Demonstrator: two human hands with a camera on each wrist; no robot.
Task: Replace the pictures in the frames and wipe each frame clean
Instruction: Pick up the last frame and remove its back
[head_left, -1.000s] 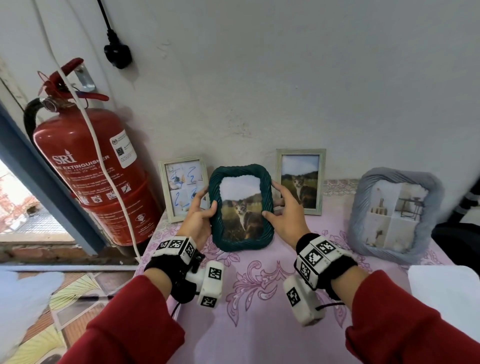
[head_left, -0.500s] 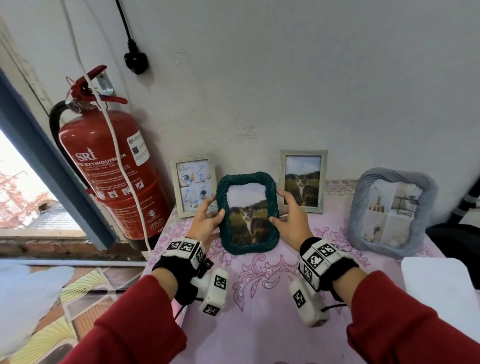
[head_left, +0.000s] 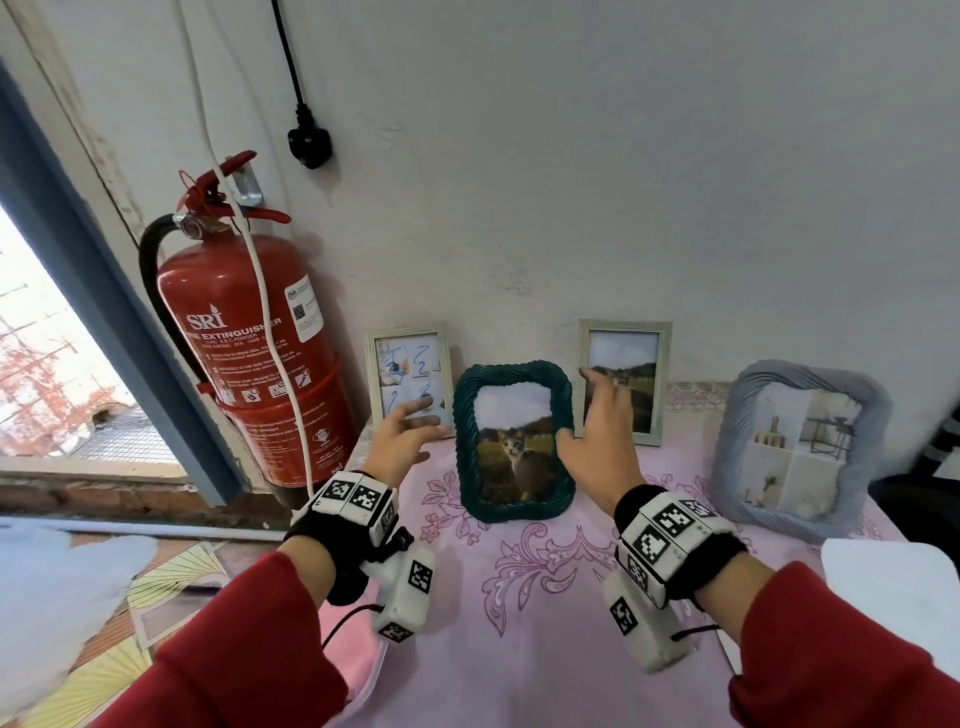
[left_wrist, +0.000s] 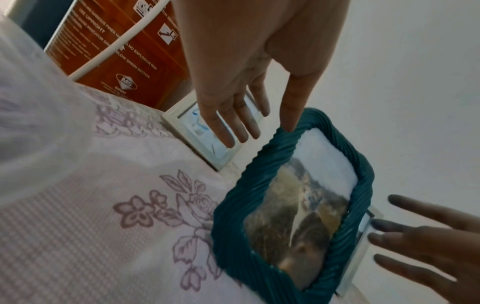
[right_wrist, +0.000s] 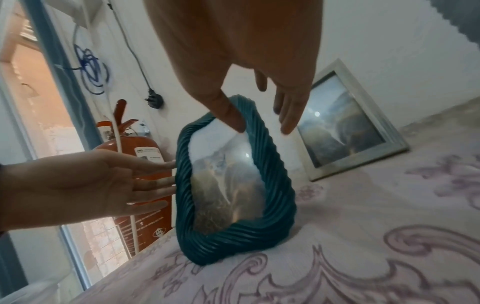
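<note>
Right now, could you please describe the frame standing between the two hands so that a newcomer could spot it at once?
Start at the red fire extinguisher by the wall and move right along the pink tablecloth. The teal frame stands forward of two flat pale frames. Only it has a dark, twisted rope-like rim, and it holds a cat photo.

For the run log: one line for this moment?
green frame: standing on table | left hand: open, beside | right hand: open, beside

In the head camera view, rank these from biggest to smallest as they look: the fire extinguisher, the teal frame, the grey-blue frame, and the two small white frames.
1. fire extinguisher, clearly largest.
2. grey-blue frame.
3. teal frame, which looks close to the grey-blue one.
4. The two small white frames, left and right, look alike; hands partly cover both, so no ranking.
</note>
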